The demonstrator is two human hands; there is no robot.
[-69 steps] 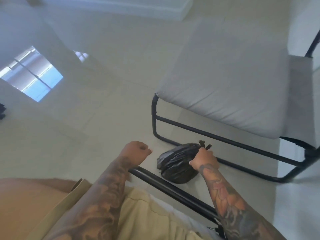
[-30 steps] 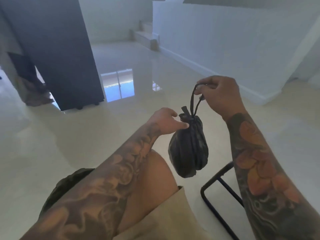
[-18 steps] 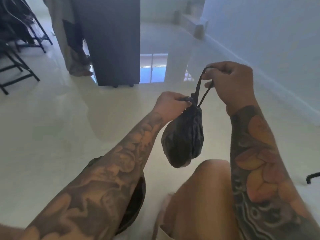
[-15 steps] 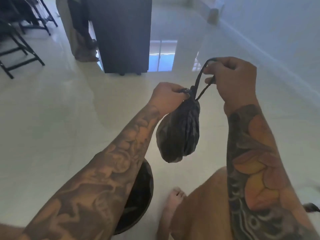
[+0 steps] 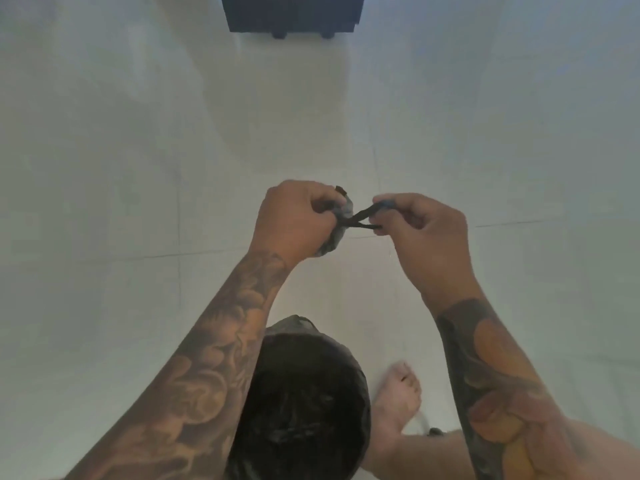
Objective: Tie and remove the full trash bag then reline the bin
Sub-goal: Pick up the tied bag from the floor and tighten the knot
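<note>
centre of frame: our left hand is closed around the neck of the small black trash bag, most of the bag hidden behind the fist. our right hand pinches the bag's dark tie loops, drawn taut between the two hands. lower centre, the bin stands on the pale tiled floor, dark liner inside. bare foot just right of the bin. dark cabinet base at the top edge.

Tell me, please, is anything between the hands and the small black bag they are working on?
Nothing visible: the left hand grips the bag directly, and the right hand pinches its loop.
</note>
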